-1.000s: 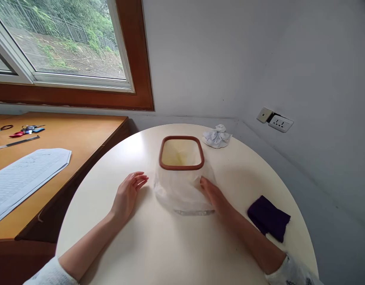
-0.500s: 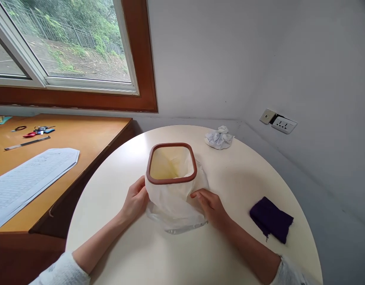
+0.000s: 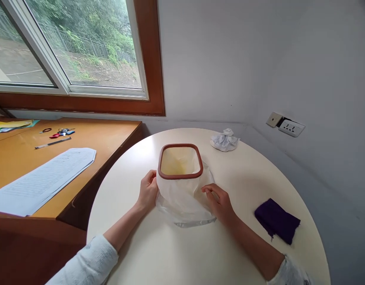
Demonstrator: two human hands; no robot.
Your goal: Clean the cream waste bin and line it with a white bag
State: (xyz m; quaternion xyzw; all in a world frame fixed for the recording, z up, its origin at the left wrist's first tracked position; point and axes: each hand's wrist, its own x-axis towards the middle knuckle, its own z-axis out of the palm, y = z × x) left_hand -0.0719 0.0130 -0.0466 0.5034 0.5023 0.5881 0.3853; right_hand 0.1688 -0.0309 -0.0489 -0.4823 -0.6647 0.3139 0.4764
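Note:
A small trash bin with a reddish-brown square rim [image 3: 180,177] stands on the round table. A translucent white plastic bag [image 3: 182,208] lines its inside and hangs loosely around its outer walls, spreading onto the tabletop. Against the bin's left side, my left hand [image 3: 148,190] is closed on the bag, its fingertips partly hidden behind the bin. My right hand [image 3: 219,201] is at the front right with thumb and index finger curled together at the bag's loose folds. What lies between those fingertips is hard to see.
A dark purple folded cloth [image 3: 277,221] lies at the table's right. Toward the back sits a knotted white bag [image 3: 225,140]. The wooden desk [image 3: 117,138] on the left bears written papers [image 3: 52,178], a pen [image 3: 53,143] and keys [image 3: 63,132]. Wall sockets [image 3: 292,128] are at right.
The view has swung slightly left, so things appear shifted right. My right hand has drawn slightly away from the bin wall; my left hand stays at the bin's left side.

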